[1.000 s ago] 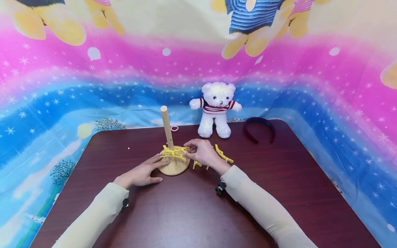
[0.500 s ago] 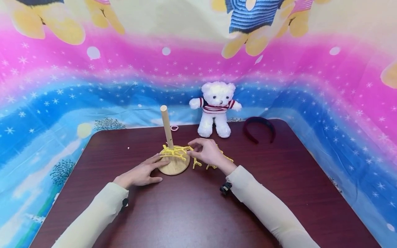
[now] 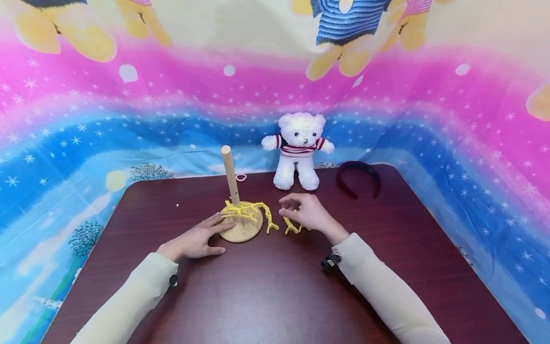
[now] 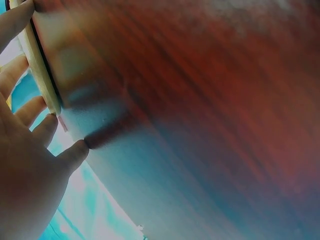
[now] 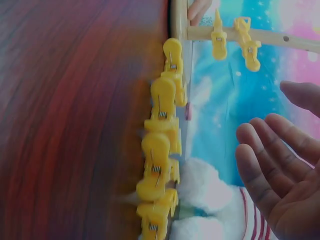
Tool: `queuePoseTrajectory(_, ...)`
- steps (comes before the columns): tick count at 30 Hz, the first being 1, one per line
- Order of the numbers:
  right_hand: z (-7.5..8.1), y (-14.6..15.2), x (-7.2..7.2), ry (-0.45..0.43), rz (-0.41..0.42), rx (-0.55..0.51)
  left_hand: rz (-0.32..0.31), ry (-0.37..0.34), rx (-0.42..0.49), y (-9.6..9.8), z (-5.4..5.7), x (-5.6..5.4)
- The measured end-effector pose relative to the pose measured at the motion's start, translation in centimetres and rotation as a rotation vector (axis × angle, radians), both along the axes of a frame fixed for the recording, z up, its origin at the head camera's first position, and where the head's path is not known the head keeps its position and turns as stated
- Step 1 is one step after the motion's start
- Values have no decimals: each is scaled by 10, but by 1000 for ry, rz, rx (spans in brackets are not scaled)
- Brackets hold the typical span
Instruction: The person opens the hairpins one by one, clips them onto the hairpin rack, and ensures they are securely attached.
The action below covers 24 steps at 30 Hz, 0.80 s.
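A round wooden base carries an upright wooden post. Yellow clothespins are clustered around the post's foot, and a joined run of clothespins arches from them down to the table on the right. My left hand rests with spread fingers on the base's left edge; the left wrist view shows its fingertips at the rim. To the right, my right hand hovers over more yellow clothespins, partly hiding them. In the right wrist view its fingers are loosely bent and hold nothing.
Behind the stand, a white teddy bear in a striped top sits at the table's back edge. A dark red headband lies right of it, and a small pale ring left of it. A printed cloth backdrop surrounds the table.
My right hand has let go of the clothespins at the base and moved right, uncovering the run that reaches the table. My left hand has stayed on the base.
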State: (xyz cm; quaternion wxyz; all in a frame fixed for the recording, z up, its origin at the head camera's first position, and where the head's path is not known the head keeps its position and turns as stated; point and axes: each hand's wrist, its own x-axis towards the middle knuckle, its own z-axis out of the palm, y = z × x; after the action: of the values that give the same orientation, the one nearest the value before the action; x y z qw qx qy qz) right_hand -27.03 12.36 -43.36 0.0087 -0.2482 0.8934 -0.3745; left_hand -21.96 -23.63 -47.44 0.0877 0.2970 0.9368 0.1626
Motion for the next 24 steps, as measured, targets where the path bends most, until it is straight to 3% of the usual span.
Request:
queuePoseTrajectory(11, -4, 39, 1, 1, -68, 33, 3, 6, 7, 0, 0, -1)
queuePoseTrajectory(24, -24, 71, 5, -29, -184, 122, -2, 6, 13, 1, 2, 2)
